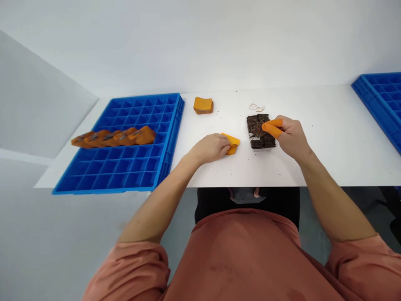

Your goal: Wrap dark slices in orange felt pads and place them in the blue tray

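Note:
My right hand (293, 136), with orange finger cots on thumb and forefinger, pinches a thin dark brown flaky slab (257, 128). It is held over a shallow clear container (263, 149) packed with rows of similar dark brown slabs (262, 143). My left hand (213, 147) rests low over the white table, its curled fingers closed on a yellow-orange paper packet (231, 144). Part of that packet is hidden under the fingers. Further back lies a neat stack of orange packets (203, 105).
At the left stands a blue compartment tray (138, 167) with a row of folded orange packets (114, 137) across it. Thin rubber bands (257, 108) lie behind the dark slabs. Another blue tray (372, 98) stands at the right edge. Dark crumbs dot the white table (332, 146).

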The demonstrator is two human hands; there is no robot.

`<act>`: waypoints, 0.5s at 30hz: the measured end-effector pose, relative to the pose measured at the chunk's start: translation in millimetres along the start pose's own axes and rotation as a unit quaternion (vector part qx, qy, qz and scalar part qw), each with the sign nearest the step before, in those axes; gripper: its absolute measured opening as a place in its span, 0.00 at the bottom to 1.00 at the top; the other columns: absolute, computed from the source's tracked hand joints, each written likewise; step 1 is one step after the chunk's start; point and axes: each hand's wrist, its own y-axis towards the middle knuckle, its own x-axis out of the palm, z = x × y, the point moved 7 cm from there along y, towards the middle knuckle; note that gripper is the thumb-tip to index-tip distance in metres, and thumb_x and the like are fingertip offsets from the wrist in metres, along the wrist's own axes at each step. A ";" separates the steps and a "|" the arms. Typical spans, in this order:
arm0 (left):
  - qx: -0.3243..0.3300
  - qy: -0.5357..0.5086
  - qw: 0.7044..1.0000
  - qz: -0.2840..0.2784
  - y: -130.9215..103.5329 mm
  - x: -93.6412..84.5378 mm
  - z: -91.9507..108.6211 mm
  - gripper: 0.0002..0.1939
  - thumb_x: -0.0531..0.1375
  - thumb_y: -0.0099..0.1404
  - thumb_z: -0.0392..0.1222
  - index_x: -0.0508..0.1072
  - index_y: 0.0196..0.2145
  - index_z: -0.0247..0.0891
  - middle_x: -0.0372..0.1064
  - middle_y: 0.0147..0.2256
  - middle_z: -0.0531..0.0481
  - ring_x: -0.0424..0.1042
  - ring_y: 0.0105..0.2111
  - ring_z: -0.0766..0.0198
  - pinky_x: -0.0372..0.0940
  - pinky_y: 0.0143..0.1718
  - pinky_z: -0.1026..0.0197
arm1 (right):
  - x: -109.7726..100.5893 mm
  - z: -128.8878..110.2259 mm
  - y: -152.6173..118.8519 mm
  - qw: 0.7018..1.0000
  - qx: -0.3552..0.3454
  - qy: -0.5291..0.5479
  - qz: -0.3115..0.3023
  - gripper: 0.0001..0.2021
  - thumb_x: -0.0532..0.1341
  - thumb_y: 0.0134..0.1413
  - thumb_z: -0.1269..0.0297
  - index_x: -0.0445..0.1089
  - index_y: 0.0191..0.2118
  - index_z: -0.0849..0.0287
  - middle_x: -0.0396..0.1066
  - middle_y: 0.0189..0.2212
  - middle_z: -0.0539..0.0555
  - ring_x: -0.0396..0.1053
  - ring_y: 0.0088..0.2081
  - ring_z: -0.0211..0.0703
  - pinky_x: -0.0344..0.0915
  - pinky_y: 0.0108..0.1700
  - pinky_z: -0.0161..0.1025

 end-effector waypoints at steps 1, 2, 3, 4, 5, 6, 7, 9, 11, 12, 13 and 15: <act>0.003 0.025 1.000 0.004 -0.8 1.5 2.1 0.20 0.52 0.79 0.41 0.83 0.36 0.38 0.83 0.41 0.41 0.81 0.43 0.52 0.72 0.49 0.52 | -0.5 1.1 -0.5 1.000 0.003 0.003 0.004 0.13 0.70 0.60 0.51 0.79 0.29 0.54 0.71 0.32 0.51 0.64 0.34 0.41 0.63 0.38 0.44; 0.002 0.044 0.999 0.007 -1.6 3.5 3.1 0.19 0.53 0.78 0.39 0.83 0.36 0.37 0.82 0.41 0.39 0.81 0.43 0.50 0.73 0.49 0.51 | -0.8 2.1 -1.0 1.000 0.006 0.005 0.007 0.12 0.70 0.59 0.52 0.79 0.30 0.54 0.70 0.32 0.51 0.64 0.34 0.41 0.63 0.38 0.44; -0.002 0.058 0.998 0.008 -2.5 6.1 2.9 0.19 0.53 0.77 0.38 0.83 0.36 0.37 0.82 0.41 0.38 0.81 0.43 0.50 0.73 0.49 0.51 | -1.1 3.0 -1.6 1.000 0.010 0.008 0.009 0.12 0.70 0.59 0.52 0.80 0.30 0.53 0.70 0.32 0.51 0.64 0.34 0.41 0.64 0.39 0.45; -0.009 0.066 0.998 0.010 -3.5 8.9 1.5 0.18 0.53 0.77 0.37 0.83 0.36 0.36 0.82 0.41 0.37 0.81 0.43 0.49 0.74 0.49 0.50 | -1.2 3.8 -2.1 1.000 0.014 0.010 0.010 0.11 0.70 0.59 0.52 0.81 0.31 0.53 0.70 0.32 0.51 0.64 0.34 0.41 0.64 0.39 0.45; -0.019 0.067 0.997 0.014 -4.4 11.4 -1.0 0.18 0.54 0.77 0.36 0.83 0.36 0.36 0.82 0.41 0.37 0.81 0.43 0.49 0.74 0.49 0.50 | -1.3 4.3 -2.7 1.000 0.016 0.013 0.010 0.11 0.70 0.59 0.53 0.81 0.31 0.53 0.71 0.32 0.51 0.64 0.34 0.41 0.65 0.40 0.45; -0.031 0.061 0.997 0.022 -5.3 13.5 -4.2 0.18 0.54 0.78 0.37 0.83 0.36 0.37 0.83 0.41 0.37 0.81 0.43 0.49 0.74 0.49 0.50 | -1.2 4.7 -3.1 1.000 0.017 0.015 0.010 0.11 0.70 0.58 0.53 0.82 0.31 0.53 0.71 0.32 0.51 0.64 0.34 0.41 0.65 0.40 0.45; -0.041 0.048 0.997 0.033 -6.2 15.0 -7.6 0.18 0.54 0.79 0.38 0.84 0.37 0.37 0.84 0.42 0.38 0.81 0.44 0.50 0.74 0.49 0.50 | -1.0 4.9 -3.4 1.000 0.017 0.017 0.011 0.11 0.70 0.58 0.53 0.82 0.31 0.53 0.71 0.32 0.50 0.64 0.34 0.41 0.65 0.41 0.45; -0.050 0.008 0.997 0.059 -7.9 16.3 -13.8 0.18 0.57 0.80 0.43 0.85 0.37 0.40 0.86 0.43 0.41 0.82 0.44 0.51 0.75 0.50 0.50 | -0.3 5.3 -3.7 1.000 0.016 0.022 0.014 0.11 0.70 0.58 0.53 0.82 0.31 0.53 0.71 0.32 0.50 0.64 0.34 0.42 0.66 0.41 0.46; -0.049 -0.037 0.995 0.078 -9.2 15.3 -18.7 0.15 0.61 0.78 0.47 0.87 0.38 0.42 0.87 0.42 0.44 0.83 0.44 0.51 0.75 0.51 0.50 | 1.2 6.1 -3.5 0.999 0.018 0.029 0.016 0.11 0.70 0.57 0.52 0.82 0.31 0.53 0.71 0.31 0.50 0.65 0.34 0.42 0.66 0.42 0.46; -0.044 -0.060 0.994 0.080 -9.7 14.3 -20.3 0.14 0.63 0.77 0.48 0.87 0.38 0.43 0.87 0.41 0.45 0.83 0.44 0.51 0.75 0.52 0.50 | 2.0 6.4 -3.2 0.999 0.020 0.034 0.018 0.11 0.70 0.56 0.52 0.82 0.31 0.53 0.71 0.31 0.50 0.65 0.35 0.42 0.66 0.42 0.46; -0.039 -0.080 0.993 0.079 -10.1 13.1 -21.5 0.12 0.65 0.76 0.48 0.88 0.38 0.44 0.87 0.41 0.46 0.83 0.45 0.51 0.75 0.52 0.50 | 2.8 6.8 -2.9 0.999 0.023 0.039 0.019 0.11 0.71 0.56 0.52 0.81 0.31 0.53 0.72 0.31 0.50 0.65 0.35 0.43 0.66 0.42 0.46; -0.026 -0.111 0.991 0.066 -10.9 10.6 -22.3 0.11 0.65 0.75 0.47 0.89 0.39 0.45 0.88 0.43 0.46 0.84 0.46 0.52 0.75 0.53 0.51 | 3.9 8.9 -2.1 0.998 0.036 0.056 0.021 0.11 0.72 0.54 0.51 0.81 0.31 0.53 0.71 0.31 0.50 0.65 0.35 0.43 0.65 0.42 0.45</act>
